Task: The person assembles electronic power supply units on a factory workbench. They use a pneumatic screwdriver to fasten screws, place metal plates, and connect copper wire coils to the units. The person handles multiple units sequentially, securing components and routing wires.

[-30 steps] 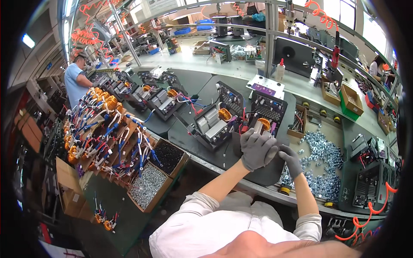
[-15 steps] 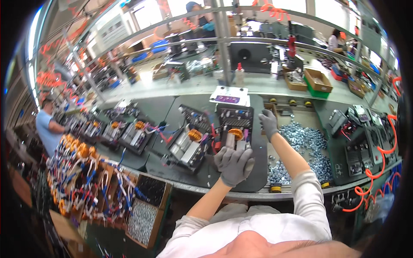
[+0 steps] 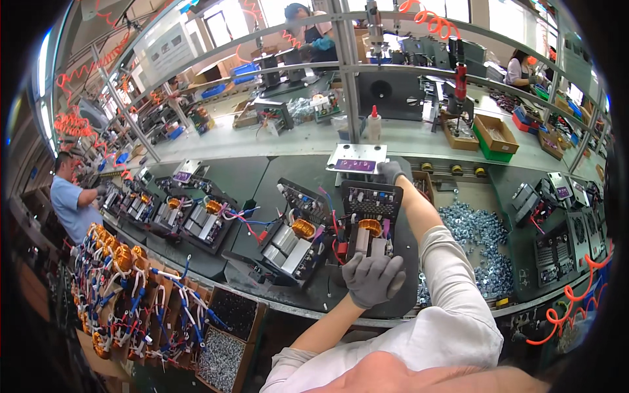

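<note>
Head view, looking down: the left hand (image 3: 373, 278), in a grey glove, lies curled over the near end of an open electronics unit (image 3: 368, 226), its fingers closed down on the parts there, though whether it pinches anything is hidden under the glove. The right hand (image 3: 391, 171), also gloved, reaches across to the far edge of the same unit and grips its black top panel. The unit stands on the dark table (image 3: 262, 180), just in front of the person, with a copper coil (image 3: 370, 226) showing in its middle and red wires (image 3: 337, 249) beside it.

Judging by this, the step in hand is steadying or seating the unit, one hand at each end. A next move would call for keeping both ends firm while the loose wires stay out of the way.

A second open unit (image 3: 291, 242) lies just to the left, touching or nearly so. A heap of small metal nuts (image 3: 485, 249) spreads to the right. Farther left, bundles of coils with blue and white wires (image 3: 131, 295) sit in a box.

Fingertips of both hands are hidden. What the left hand presses cannot be made out. The scene bends and darkens at the rim.
</note>
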A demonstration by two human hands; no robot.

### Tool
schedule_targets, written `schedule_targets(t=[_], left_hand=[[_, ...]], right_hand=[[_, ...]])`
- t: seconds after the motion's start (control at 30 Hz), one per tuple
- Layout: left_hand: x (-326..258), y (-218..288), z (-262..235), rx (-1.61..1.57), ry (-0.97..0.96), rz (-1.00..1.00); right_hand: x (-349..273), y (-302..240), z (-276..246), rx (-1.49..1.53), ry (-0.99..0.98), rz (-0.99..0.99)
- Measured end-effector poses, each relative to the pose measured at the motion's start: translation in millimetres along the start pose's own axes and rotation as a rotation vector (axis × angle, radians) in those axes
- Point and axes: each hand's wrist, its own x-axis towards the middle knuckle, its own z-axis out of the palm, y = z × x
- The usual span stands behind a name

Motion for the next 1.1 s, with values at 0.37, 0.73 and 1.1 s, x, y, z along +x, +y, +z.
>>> schedule_targets(t=[0.37, 0.73, 1.1], left_hand=[[6.1, -1.6, -6.0, -0.073, -0.016, -0.006], [-32.7, -63.6, -38.7, -1.426, -0.106, -1.11], [3.4, -69.5, -18.4, -1.284, -0.426, -0.465]], right_hand=[[-121.7, -127.3, -176.4, 1.171, 0.085, -0.236], [-341.2, -32.8, -327.3, 1.037, 0.128, -0.122], [-374.9, -77.5, -269.1, 1.216, -0.195, -0.025]])
